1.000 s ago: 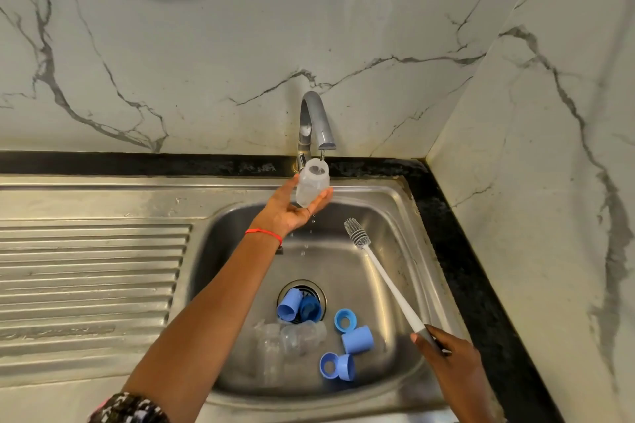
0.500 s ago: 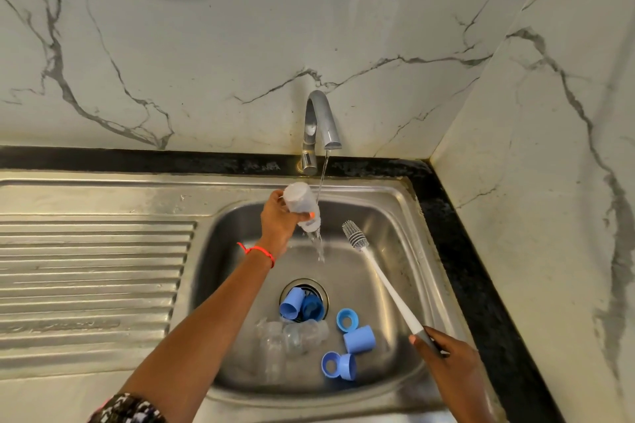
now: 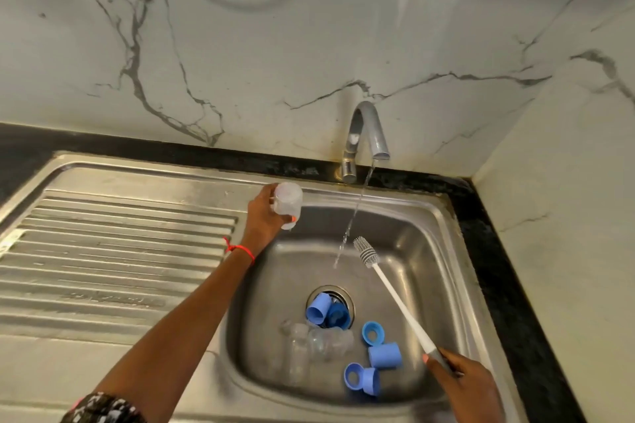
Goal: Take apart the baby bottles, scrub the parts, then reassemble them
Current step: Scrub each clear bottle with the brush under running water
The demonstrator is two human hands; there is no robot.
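My left hand [image 3: 266, 220] grips a clear baby bottle [image 3: 288, 204], tipped mouth-down over the sink's left rim, away from the water stream. My right hand [image 3: 462, 385] holds the grey handle of a white bottle brush [image 3: 395, 299], whose bristle head points up toward the stream. In the steel sink basin [image 3: 412, 251] lie clear bottle bodies [image 3: 316, 343], blue caps [image 3: 384, 355] and blue collar rings [image 3: 372, 333]. Two more blue parts [image 3: 326, 311] sit on the drain.
The tap [image 3: 364, 134] runs a thin stream into the basin. A ribbed steel drainboard [image 3: 113, 257] stretches to the left. Marble walls close the back and right, with a black counter strip [image 3: 508, 285] along the sink's right side.
My left hand has carried the bottle left out of the stream to the sink's rim and turned it mouth-down. The brush and right hand have stayed in place.
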